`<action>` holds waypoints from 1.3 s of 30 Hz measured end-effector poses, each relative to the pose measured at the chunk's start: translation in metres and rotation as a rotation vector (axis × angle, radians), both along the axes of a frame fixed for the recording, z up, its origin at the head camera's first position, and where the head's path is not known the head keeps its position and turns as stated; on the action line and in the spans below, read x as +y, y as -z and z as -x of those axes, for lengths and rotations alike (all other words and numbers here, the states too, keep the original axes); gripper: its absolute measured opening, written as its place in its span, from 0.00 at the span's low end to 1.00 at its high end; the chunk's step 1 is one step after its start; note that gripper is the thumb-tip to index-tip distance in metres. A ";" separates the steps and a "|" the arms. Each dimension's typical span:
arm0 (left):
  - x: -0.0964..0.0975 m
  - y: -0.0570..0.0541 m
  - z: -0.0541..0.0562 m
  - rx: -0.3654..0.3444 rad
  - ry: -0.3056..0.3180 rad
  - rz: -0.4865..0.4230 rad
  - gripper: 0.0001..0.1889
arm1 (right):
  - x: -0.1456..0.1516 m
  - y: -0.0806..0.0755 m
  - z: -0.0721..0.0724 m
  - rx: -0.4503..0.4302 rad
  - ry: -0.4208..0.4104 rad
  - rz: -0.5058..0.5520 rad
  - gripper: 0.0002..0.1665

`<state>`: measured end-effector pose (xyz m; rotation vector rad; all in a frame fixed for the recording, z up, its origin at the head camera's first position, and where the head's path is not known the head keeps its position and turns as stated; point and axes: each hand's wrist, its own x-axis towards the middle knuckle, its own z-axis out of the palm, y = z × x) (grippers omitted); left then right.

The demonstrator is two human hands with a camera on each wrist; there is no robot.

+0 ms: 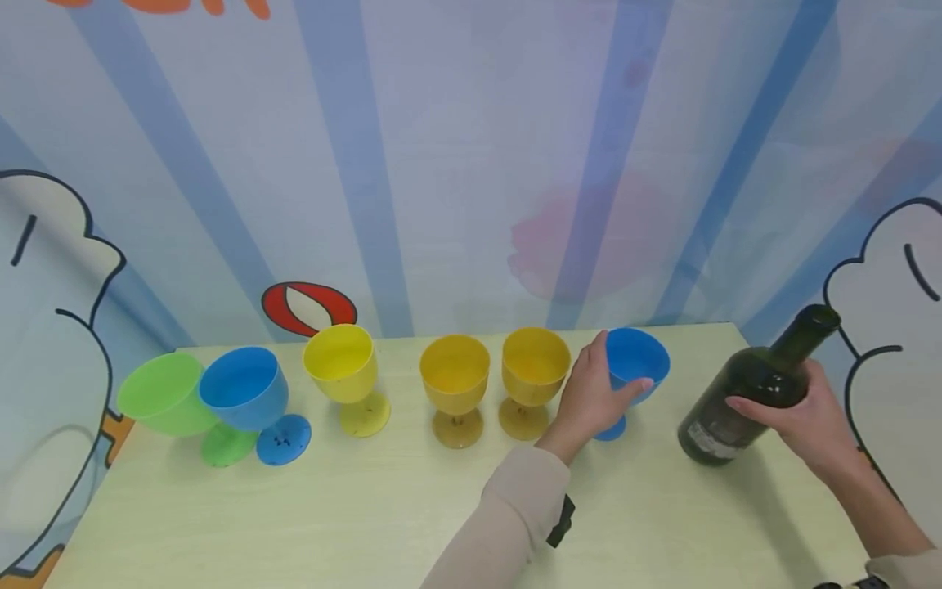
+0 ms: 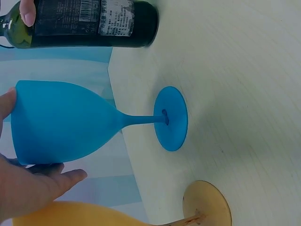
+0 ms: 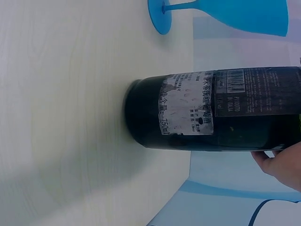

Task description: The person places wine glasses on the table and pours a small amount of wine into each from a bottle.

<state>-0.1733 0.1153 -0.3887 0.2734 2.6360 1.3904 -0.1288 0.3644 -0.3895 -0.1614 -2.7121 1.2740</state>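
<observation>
My left hand [image 1: 591, 398] holds a blue plastic goblet [image 1: 639, 360] by its bowl, thumb on the near side and fingers around the left. In the left wrist view the goblet [image 2: 70, 120] is upright, its round foot at the tabletop. To the right, my right hand [image 1: 802, 413] grips a dark green wine bottle [image 1: 743, 401] around its upper body. The bottle's neck is uncorked at the top, and a torn white label [image 3: 186, 103] shows low on its side. Its base is at or just above the table; I cannot tell which.
Left of my left hand stand two orange-yellow goblets [image 1: 536, 368] [image 1: 455, 376], a yellow goblet [image 1: 341, 364], another blue goblet [image 1: 244, 388] and a green goblet [image 1: 165, 397]. They line the back of the pale table [image 1: 331, 523]. A striped blue backdrop [image 1: 456, 164] hangs behind.
</observation>
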 end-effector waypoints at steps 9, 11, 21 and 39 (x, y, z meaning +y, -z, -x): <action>0.000 0.001 -0.001 -0.007 0.003 -0.001 0.42 | -0.010 0.000 -0.003 -0.009 0.031 -0.033 0.53; 0.000 0.001 -0.001 -0.007 0.003 -0.001 0.42 | -0.012 0.000 -0.003 -0.007 0.031 -0.028 0.53; -0.002 0.002 0.000 -0.017 0.000 -0.012 0.42 | -0.017 -0.001 -0.005 -0.012 0.031 -0.006 0.55; -0.004 0.002 -0.001 -0.012 -0.008 -0.040 0.41 | -0.032 -0.002 -0.004 0.008 -0.011 -0.024 0.56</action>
